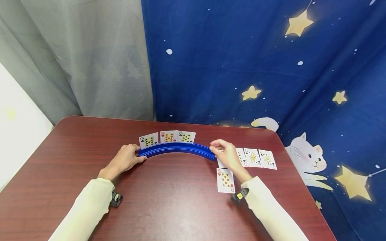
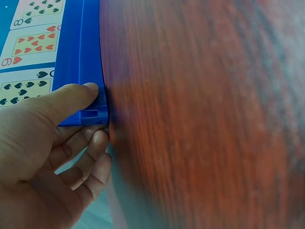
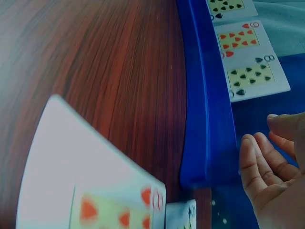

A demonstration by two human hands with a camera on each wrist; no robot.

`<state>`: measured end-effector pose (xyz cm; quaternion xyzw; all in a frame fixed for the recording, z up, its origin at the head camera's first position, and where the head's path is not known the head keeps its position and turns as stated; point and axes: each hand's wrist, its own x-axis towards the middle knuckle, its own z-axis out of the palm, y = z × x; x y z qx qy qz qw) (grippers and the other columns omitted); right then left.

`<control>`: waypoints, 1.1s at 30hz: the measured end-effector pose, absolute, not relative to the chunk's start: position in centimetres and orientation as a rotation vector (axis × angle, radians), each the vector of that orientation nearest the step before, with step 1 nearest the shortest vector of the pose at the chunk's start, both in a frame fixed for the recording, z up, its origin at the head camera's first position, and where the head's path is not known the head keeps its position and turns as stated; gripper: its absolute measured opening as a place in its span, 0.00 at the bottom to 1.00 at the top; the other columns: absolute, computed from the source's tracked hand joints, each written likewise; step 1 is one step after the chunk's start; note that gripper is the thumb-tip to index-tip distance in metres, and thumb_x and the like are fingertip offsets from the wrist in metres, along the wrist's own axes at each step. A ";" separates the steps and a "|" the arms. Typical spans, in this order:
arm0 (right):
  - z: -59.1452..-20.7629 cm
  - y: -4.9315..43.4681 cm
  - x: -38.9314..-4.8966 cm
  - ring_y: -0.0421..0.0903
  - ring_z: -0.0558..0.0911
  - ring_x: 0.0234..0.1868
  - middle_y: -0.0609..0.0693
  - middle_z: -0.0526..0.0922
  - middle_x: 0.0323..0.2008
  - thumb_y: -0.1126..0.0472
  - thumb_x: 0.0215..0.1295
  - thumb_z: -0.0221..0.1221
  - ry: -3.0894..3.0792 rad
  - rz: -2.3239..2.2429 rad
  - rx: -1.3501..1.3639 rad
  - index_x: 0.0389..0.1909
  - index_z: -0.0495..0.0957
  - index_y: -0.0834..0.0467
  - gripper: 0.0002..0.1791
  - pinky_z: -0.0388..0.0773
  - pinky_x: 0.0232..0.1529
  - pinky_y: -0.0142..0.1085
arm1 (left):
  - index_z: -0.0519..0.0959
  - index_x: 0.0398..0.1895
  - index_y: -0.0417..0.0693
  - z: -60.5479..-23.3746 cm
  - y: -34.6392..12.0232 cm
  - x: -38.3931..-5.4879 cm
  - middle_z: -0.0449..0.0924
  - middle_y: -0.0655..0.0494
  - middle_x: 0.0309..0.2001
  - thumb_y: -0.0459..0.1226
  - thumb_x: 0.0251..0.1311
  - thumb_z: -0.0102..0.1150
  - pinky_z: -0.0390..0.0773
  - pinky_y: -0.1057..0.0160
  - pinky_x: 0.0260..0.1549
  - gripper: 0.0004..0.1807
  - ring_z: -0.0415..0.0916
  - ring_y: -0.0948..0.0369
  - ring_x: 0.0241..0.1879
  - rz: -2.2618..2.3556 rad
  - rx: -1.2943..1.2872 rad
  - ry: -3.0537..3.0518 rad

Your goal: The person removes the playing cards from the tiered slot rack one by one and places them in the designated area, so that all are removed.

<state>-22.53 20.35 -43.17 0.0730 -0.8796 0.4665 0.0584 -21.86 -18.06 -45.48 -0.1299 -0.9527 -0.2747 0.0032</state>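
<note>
A blue curved card holder (image 1: 178, 147) spans the middle of the table, with three playing cards standing along it: a nine of spades (image 1: 149, 141), a nine of hearts (image 1: 169, 136) and an eight of spades (image 1: 186, 136). My left hand (image 1: 126, 157) grips the holder's left end; in the left wrist view its thumb (image 2: 78, 98) lies over the blue front and the fingers curl round the end. By the holder's right end is my right hand (image 1: 227, 155), its fingers loosely bent. The right wrist view shows nothing between that thumb and fingers (image 3: 259, 164).
An eight of hearts (image 1: 226, 180) lies face up on the table (image 1: 169, 207) below my right hand. Behind that hand runs a row of several cards, including a face card (image 1: 252, 157) and another (image 1: 267, 159). Curtains (image 1: 196, 67) hang beyond the table's far edge.
</note>
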 end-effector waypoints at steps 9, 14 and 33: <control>-43.5 16.6 -23.9 0.57 0.87 0.35 0.60 0.87 0.43 0.67 0.62 0.65 -2.542 1.615 0.292 0.47 0.82 0.65 0.13 0.80 0.35 0.28 | 0.83 0.34 0.36 -45.4 -18.1 -21.9 0.79 0.49 0.29 0.39 0.56 0.70 0.68 0.60 0.31 0.13 0.71 0.56 0.28 -0.850 -0.418 -2.977; -43.5 15.0 -24.6 0.55 0.87 0.35 0.58 0.88 0.41 0.67 0.61 0.66 -2.534 1.627 0.299 0.45 0.83 0.63 0.11 0.80 0.34 0.29 | 0.83 0.33 0.37 -45.5 -18.2 -21.8 0.78 0.50 0.28 0.39 0.56 0.70 0.67 0.61 0.30 0.12 0.70 0.57 0.27 -0.849 -0.419 -2.974; -43.4 13.8 -25.3 0.54 0.88 0.32 0.60 0.88 0.31 0.68 0.63 0.64 -2.455 1.647 0.266 0.36 0.84 0.66 0.04 0.83 0.31 0.39 | 0.82 0.32 0.37 -45.5 -18.2 -21.8 0.77 0.51 0.26 0.39 0.56 0.70 0.67 0.61 0.29 0.12 0.69 0.57 0.27 -0.850 -0.418 -2.972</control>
